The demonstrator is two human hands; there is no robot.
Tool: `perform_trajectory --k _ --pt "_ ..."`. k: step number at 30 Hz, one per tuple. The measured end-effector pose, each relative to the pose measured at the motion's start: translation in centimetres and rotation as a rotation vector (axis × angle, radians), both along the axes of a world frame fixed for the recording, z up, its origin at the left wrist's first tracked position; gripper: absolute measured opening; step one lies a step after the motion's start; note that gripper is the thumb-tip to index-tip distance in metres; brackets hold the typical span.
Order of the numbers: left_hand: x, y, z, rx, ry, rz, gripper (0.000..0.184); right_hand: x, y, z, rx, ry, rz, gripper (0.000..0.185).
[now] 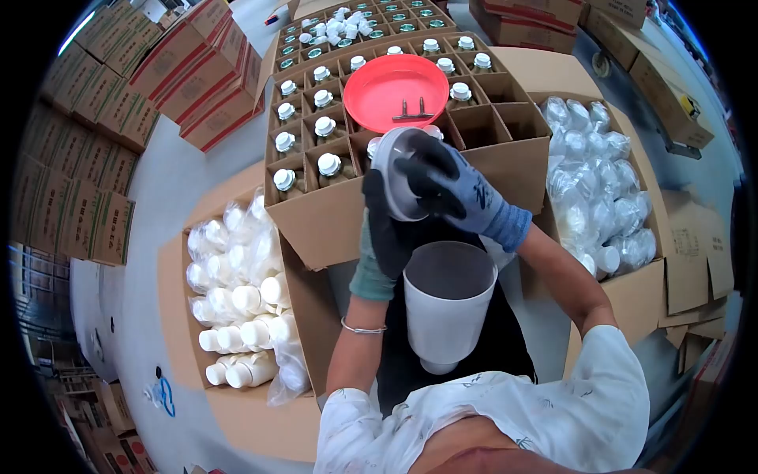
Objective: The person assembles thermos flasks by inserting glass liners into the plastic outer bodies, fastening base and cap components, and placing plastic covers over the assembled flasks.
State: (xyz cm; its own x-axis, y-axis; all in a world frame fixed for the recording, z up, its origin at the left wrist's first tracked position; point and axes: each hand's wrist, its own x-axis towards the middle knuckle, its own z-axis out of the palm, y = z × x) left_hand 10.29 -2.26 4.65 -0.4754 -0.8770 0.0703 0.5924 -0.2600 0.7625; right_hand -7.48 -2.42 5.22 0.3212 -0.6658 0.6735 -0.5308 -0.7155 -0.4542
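Note:
My left hand [381, 229], in a black and green glove, holds a round translucent lid-like piece [397, 174] tilted on edge. My right hand [454, 186], in a blue and black glove, has its fingers bent at the inner side of the same piece. Below both hands, a large white tumbler-shaped container [450, 316] stands between my legs, its wide dark opening facing up. Just beyond the hands, a red round tray [387, 79] rests on the divided carton, with a small dark metal piece [412, 110] on it.
A divided carton [332, 229] holds white-capped bottles [328, 164]. Farther back are loose white caps [339, 28]. An open box of white bottles [300, 316] stands left, one of wrapped clear items [600, 182] right. Stacked cartons [213, 79] stand at the left.

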Motion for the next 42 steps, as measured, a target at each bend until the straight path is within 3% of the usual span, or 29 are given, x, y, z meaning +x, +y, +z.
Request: perform_trajectory --k 1,2,5,6,8,9,11,13,15,17,18,20,22,23,24,26,27,28,31,35,38,42 --pt "0.1 -0.1 0.1 -0.237 -0.181 0.106 0.06 0.1 -0.2 -1.0 0.07 -0.035 -0.01 0.066" --pt "0.1 -0.4 0.2 -0.475 -0.36 0.209 0.057 0.6 0.2 -0.9 0.318 -0.25 -0.034 0.058" --pt "0.3 -0.9 0.0 -1.193 -0.903 0.497 0.052 1.6 -0.5 -0.8 1.161 -1.429 0.384 0.058" --pt "0.3 -0.9 -0.9 -1.012 -0.747 0.481 0.047 0.5 -1.2 -1.3 1.21 -1.237 0.449 0.063" --pt "0.3 -0.7 -1.1 -0.415 -0.514 0.382 0.047 -1.5 -2.6 -3.3 1.131 -0.766 0.465 0.051" --pt "0.1 -0.5 -1.2 -0.415 -0.502 0.429 0.048 -1.2 -1.9 -3.6 0.64 -0.334 0.114 0.045" --pt "-0.4 -0.1 -1.4 -0.415 -0.479 0.523 0.052 -0.3 -1.7 -3.1 0.805 -0.595 0.226 0.045" --pt "-0.4 -0.8 -3.1 -0.55 -0.628 0.556 0.049 0.6 -2.0 -1.9 0.952 -0.863 0.33 0.046" --pt "-0.3 -1.8 -1.6 -0.877 -0.722 0.517 0.048 1.1 -1.7 -1.8 1.106 -1.15 0.427 0.046" --pt "0.6 -2.5 -1.9 -1.2 -0.921 0.455 0.055 -0.1 -2.5 -4.9 1.075 -1.134 0.54 0.044" --pt "0.4 -2.8 -1.9 -1.123 -0.971 0.403 0.064 -0.5 -2.8 -5.8 1.06 -1.125 0.597 0.044" --pt "0.3 -4.4 -2.2 -0.844 -0.728 0.507 0.049 -3.5 -4.6 -5.0 1.132 -0.852 0.372 0.039" --pt "-0.1 -7.9 -2.5 -0.753 -0.726 0.642 0.041 -7.7 -8.5 -3.0 1.047 -0.458 -0.091 0.041" --pt "-0.1 -10.4 -3.0 -0.872 -0.872 0.738 0.04 -10.7 -12.3 -6.5 0.228 -0.083 -0.385 0.039" --pt "-0.7 -12.3 -2.9 -0.989 -0.893 0.759 0.038 -13.1 -15.2 -7.0 0.215 0.061 -0.608 0.037" --pt "-2.2 -16.5 -4.0 -1.17 -1.054 0.806 0.042 -16.3 -19.8 -8.5 0.258 0.242 -0.768 0.042" --pt "-2.9 -18.1 -4.3 -1.256 -1.142 0.796 0.044 -16.6 -21.1 -8.5 0.412 0.388 -0.793 0.046" --pt "-3.6 -19.3 -4.8 -1.33 -1.22 0.801 0.048 -17.0 -22.5 -9.7 0.39 0.425 -0.731 0.047" --pt "-4.3 -20.6 -6.6 -1.272 -1.617 0.583 0.057 -16.9 -25.1 -11.5 0.458 0.531 -0.622 0.048" --pt "-4.0 -19.2 -7.0 -1.27 -1.432 0.719 0.057 -17.6 -25.1 -10.6 0.508 0.593 -0.415 0.044" --pt "-3.9 -16.8 -5.9 -1.267 -1.28 0.771 0.057 -18.1 -25.8 -11.5 0.554 0.628 -0.527 0.047" --pt "-3.4 -13.2 -3.9 -1.302 -1.059 0.719 0.057 -17.5 -22.8 -6.4 0.401 0.526 -0.6 0.048"
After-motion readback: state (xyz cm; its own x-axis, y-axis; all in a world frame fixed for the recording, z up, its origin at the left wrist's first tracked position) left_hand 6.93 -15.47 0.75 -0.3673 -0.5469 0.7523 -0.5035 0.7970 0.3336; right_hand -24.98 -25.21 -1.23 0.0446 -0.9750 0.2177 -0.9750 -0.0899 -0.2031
